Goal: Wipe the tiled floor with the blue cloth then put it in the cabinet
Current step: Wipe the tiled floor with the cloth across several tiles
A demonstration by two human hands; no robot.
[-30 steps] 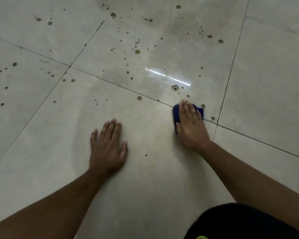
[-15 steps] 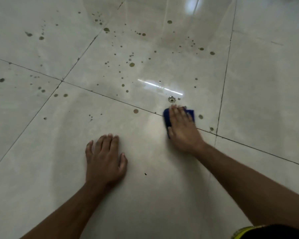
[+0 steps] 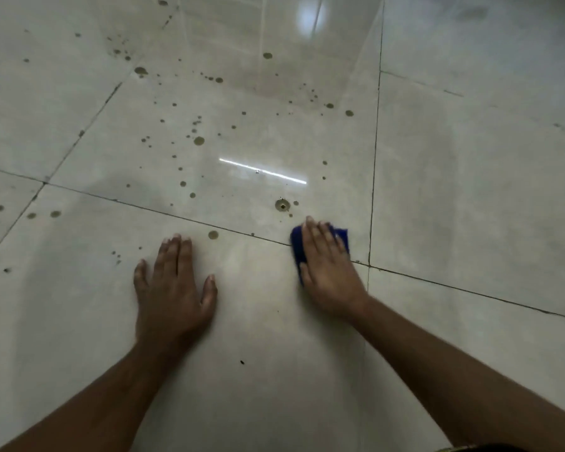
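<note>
Writing or labels appear nowhere on the floor (image 3: 470,190), the cloth or the arms. Two hands are in view and one cloth. The left hand (image 3: 172,288) lies flat on the near tile, fingers straight and slightly spread, its grip wide and holding nothing. The right hand (image 3: 328,265) presses flat on the blue cloth (image 3: 341,236), fingers straight over it, not curled round it; the cloth shows beyond the fingertips and along the thumb side. It sits on the grout line between the near tile and the far one, close to a crossing of grout lines at its right. Many brown spots (image 3: 199,140) dot the far tile and the tiles at far left; they are too many to count. A larger ringed spot (image 3: 282,204) lies just beyond the cloth, and one more spot (image 3: 213,234) lies between the two hands. Right of the cloth the tiles look unspotted and offer open room. A bright strip of reflected light (image 3: 261,171) crosses the far tile.
</note>
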